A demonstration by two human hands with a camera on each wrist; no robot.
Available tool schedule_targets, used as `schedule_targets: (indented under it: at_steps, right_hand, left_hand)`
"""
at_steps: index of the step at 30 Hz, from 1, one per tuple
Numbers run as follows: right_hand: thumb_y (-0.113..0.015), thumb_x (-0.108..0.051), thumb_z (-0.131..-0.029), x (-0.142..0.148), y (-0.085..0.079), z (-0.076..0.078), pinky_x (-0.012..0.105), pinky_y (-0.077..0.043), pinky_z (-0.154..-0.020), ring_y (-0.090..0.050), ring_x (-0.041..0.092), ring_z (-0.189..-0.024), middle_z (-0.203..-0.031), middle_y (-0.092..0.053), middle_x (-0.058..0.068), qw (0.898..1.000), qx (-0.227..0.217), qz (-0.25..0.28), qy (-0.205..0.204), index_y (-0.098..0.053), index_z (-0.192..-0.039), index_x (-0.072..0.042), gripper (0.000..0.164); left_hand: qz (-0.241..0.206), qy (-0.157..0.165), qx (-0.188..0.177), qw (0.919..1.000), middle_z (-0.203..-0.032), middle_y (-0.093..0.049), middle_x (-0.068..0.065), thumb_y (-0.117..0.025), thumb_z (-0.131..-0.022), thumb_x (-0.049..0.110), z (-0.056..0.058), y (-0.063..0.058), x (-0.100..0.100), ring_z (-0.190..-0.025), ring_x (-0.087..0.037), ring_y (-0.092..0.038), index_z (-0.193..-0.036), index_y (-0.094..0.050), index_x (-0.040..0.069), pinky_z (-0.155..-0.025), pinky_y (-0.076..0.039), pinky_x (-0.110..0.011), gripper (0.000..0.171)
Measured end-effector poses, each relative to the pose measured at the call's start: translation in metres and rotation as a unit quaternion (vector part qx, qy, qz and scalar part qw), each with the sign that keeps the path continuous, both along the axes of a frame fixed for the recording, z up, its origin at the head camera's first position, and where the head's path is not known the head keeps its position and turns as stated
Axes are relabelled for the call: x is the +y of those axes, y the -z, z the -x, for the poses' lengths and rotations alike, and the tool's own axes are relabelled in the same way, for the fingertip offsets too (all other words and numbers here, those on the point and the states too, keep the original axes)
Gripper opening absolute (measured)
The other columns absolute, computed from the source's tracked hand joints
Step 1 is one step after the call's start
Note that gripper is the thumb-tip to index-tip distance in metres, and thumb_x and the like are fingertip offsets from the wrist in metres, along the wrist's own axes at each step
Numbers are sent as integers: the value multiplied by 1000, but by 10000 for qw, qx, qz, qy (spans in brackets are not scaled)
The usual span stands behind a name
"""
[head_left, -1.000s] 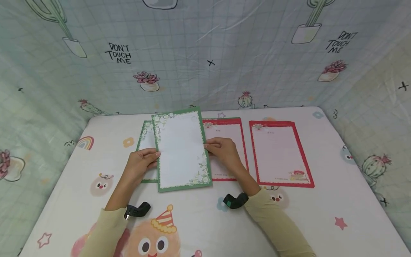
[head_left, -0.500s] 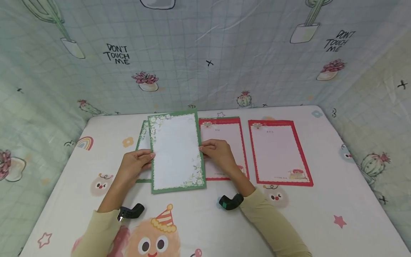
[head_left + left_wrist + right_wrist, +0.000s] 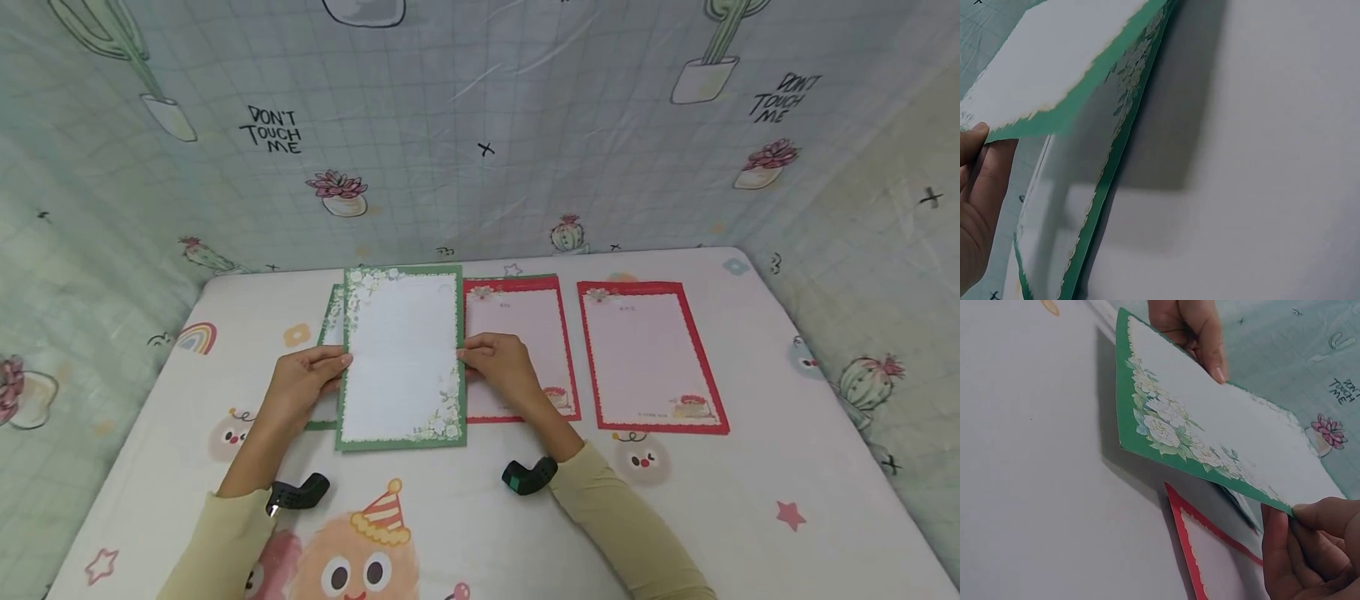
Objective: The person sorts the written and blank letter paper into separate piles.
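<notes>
A white sheet of paper with a green floral border (image 3: 401,358) is held up above the table between both hands. My left hand (image 3: 303,383) pinches its left edge, thumb on top and fingers underneath. On the opposite edge, my right hand (image 3: 506,371) grips it the same way, as the right wrist view shows with the thumb (image 3: 1325,512) on the green border. Beneath the raised sheet lies another green-bordered sheet (image 3: 322,408), mostly hidden. A red-bordered sheet (image 3: 517,308) lies just right of it, partly behind my right hand.
Another red-bordered sheet (image 3: 652,358) lies farther right on the white, cartoon-printed tablecloth (image 3: 750,467). A sliver of green shows along the top of the nearer red sheet. A cactus-print cloth (image 3: 480,100) hangs behind the table and along its sides.
Both hands have carried the green-bordered sheet a little to the left, and it has turned from a slight tilt to nearly straight. The sheets on the table stay put.
</notes>
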State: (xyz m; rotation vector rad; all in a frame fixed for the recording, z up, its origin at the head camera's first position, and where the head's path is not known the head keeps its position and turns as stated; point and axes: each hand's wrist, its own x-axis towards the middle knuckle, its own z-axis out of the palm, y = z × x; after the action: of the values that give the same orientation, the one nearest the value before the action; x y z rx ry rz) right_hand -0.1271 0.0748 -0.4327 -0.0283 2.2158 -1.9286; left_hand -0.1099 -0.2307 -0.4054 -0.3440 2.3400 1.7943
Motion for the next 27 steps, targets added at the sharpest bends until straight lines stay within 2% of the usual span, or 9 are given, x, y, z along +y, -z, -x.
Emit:
schedule_targets:
  at_steps: [6,13,22,27]
  right_hand:
    - [-75,-17,-94,-5,2,-2,29,-63,-76,-76,19,-76,-96,-78,8,9998,-25,188,-73,-75,-108,-1,21]
    - [-75,-16,-94,-16,3,-9,28,-63,-74,-75,22,-73,-86,-77,9,9992,-89,314,-228,-74,-104,0,20]
    - [-77,-16,-92,-26,3,-12,26,-63,-72,-74,16,-70,-87,-77,6,9994,-182,240,-176,-76,-99,-2,16]
    - [-77,-17,-92,-28,1,-11,27,-63,-72,-74,18,-71,-88,-77,6,9992,-259,266,-144,-76,-100,-2,17]
  left_hand:
    - [-28,-107,-25,9999,-92,-72,16,-68,-100,15,1,2,-4,-86,4,-66,-137,-54,-12,-72,-59,-15,47]
    - [231,-171,-8,9996,-92,-72,17,-68,-100,17,3,5,-14,-89,9,-65,-137,-56,-11,-76,-57,-13,48]
    - [323,-155,-96,9993,-87,-71,22,-68,-100,18,9,7,-22,-85,9,-63,-138,-56,-10,-70,-55,-11,49]
    - [481,-128,-120,9987,-84,-70,22,-68,-100,20,12,8,-23,-79,7,-61,-137,-57,-8,-64,-54,-12,48]
